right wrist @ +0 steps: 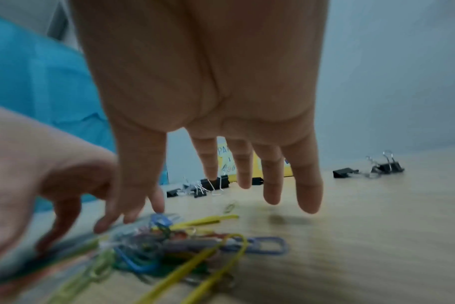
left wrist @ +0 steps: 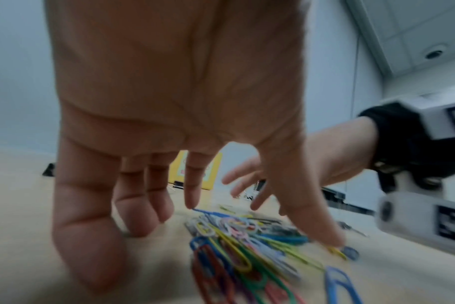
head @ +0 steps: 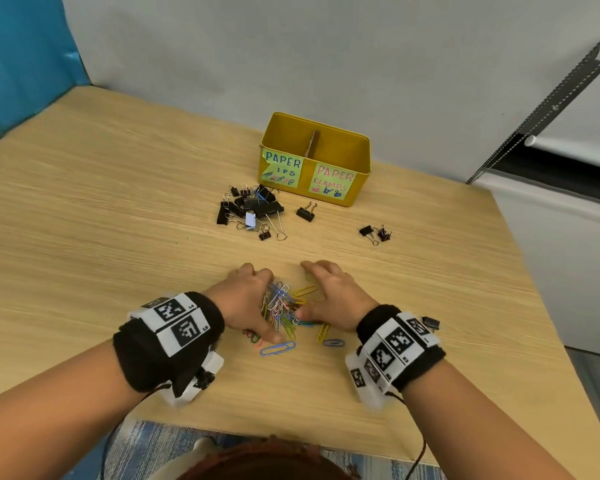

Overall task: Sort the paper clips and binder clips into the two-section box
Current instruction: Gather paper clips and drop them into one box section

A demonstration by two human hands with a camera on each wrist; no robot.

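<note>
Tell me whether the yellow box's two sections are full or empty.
Cannot tell fully. The yellow box stands upright and lidless; only its upper inner walls and divider show, with no clips visible there. Its floor is hidden.

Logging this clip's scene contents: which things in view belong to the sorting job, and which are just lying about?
Part of the job:
- coloured paper clips, heaped between left hand and right hand
- black binder clips, loose on the table
- yellow two-section box, labelled per side

Just there:
- blue sheet at the wall
- white roller blind to the right
</note>
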